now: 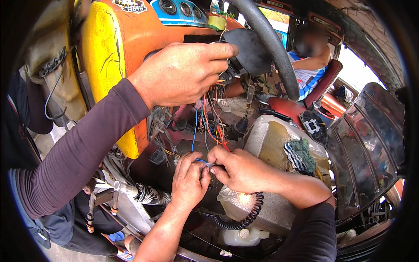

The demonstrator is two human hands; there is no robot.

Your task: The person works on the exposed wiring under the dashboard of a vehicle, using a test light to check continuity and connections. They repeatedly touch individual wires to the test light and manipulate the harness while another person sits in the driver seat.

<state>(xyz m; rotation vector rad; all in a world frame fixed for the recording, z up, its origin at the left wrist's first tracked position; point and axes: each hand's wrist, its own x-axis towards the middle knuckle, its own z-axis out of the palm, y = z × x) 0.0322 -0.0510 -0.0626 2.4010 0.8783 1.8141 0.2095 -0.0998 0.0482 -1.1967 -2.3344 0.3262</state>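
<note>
Low in the centre, my left hand (188,178) pinches a blue wire (200,160). Close against it, my right hand (229,168) is closed on the wire and a small grey piece I cannot make out. Loose coloured wires (208,123) hang from under the dashboard (144,32) just above my hands. A co-worker's hand (187,72), in a dark sleeve from the left, reaches up under the black steering column (248,52), its grip partly hidden. A black coiled cable (238,222) hangs below my right hand, near a glowing light (245,198).
A person (312,72) sits at the back right, beyond the steering wheel (283,65). A worn covered seat (262,142) with a green cloth (299,157) is at my right, beside a dark slatted panel (364,148). A plastic jug (238,237) lies below; metal tubing (128,188) is at left.
</note>
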